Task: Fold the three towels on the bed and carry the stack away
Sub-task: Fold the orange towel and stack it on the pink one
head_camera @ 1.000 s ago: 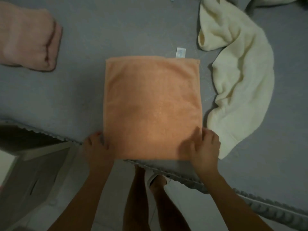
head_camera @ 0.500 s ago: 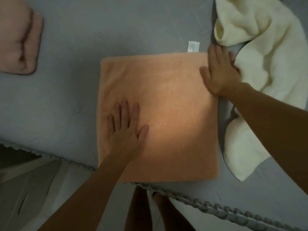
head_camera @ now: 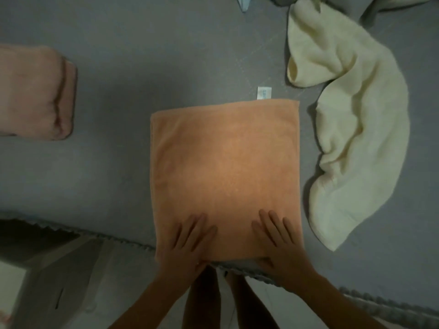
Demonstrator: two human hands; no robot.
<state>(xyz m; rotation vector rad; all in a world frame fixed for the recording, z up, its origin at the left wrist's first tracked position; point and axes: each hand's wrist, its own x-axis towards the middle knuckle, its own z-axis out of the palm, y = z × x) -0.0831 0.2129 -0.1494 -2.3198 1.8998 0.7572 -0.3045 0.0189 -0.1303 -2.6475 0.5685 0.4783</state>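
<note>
An orange towel lies folded into a flat square on the grey bed, its near edge at the bed's edge and a white tag sticking out at its far side. My left hand and my right hand both rest flat on the towel's near edge, fingers spread, holding nothing. A pink towel sits folded thick at the far left. A cream towel lies crumpled and unfolded to the right of the orange one.
The bed's ruffled edge runs across the lower part of the view. Below it are the floor, a white cabinet at the lower left, and my legs. A bit of blue fabric shows at the top.
Both hands have slid back toward me over the orange towel: the right one from its far right corner, the left one from its middle. They now lie flat at the near edge.
</note>
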